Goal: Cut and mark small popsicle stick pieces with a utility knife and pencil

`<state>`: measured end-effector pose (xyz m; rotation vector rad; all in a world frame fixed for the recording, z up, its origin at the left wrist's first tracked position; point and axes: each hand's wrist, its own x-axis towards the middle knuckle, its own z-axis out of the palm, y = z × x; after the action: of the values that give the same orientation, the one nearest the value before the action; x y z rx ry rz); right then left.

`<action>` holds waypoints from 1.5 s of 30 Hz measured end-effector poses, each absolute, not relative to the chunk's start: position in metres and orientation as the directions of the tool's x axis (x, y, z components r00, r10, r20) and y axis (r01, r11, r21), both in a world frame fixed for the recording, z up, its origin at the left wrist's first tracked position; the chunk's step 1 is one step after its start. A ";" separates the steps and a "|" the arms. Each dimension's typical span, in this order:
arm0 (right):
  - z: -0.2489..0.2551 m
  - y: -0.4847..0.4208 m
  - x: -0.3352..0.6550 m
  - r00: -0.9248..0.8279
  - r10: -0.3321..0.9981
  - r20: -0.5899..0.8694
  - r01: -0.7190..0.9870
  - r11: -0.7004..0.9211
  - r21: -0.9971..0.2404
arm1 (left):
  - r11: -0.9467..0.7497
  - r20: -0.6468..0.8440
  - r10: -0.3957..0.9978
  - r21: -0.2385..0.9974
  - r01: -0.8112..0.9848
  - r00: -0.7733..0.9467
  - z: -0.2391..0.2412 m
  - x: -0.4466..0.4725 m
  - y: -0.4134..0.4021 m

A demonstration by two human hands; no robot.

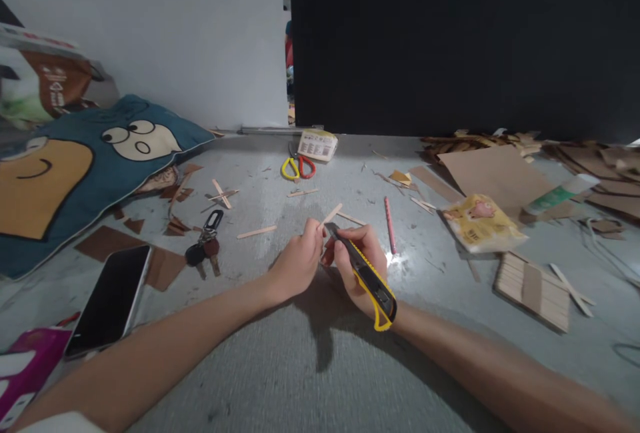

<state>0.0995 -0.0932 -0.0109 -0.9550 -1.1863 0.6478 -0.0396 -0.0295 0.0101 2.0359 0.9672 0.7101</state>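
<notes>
Near the middle of the grey surface, my left hand point(299, 261) is closed around a thin wooden craft stick point(331, 214), whose free end points up and to the right. My right hand point(361, 258) grips a yellow and black utility knife point(371, 280), its handle slanting down toward my wrist. The knife's front end is beside the stick, close to my left fingertips; whether the blade touches the wood I cannot tell. Other craft sticks lie around, one point(257, 232) left of my hands and one point(350, 218) just beyond them. A pink pencil point(389, 225) rests to the right.
Scissors point(299, 166) and a small packet point(319, 144) lie ahead. Left are keys point(204, 250), a phone point(110, 300) and a blue cushion point(100, 166). Right are a yellow tissue pack point(483, 223), a glue stick point(563, 193), a craft-stick panel point(533, 291) and cardboard point(493, 170).
</notes>
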 end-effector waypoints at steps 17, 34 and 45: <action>-0.005 -0.095 0.101 0.266 0.865 0.425 0.090 0.416 -0.905 | -0.433 0.099 0.834 0.727 0.532 0.543 0.015 -0.039 -0.032; -0.002 -0.094 0.103 0.240 0.889 0.391 0.134 0.368 -0.920 | -0.483 0.120 0.810 0.691 0.538 0.574 0.011 -0.041 -0.031; -0.009 -0.093 0.106 0.244 0.910 0.336 0.191 0.294 -0.936 | -0.469 0.088 0.810 0.692 0.550 0.580 0.007 -0.040 -0.029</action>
<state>0.1061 -0.0934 -0.0088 -1.1889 -1.2450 0.6956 -0.0400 -0.0295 0.0067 2.1918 1.0777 0.5463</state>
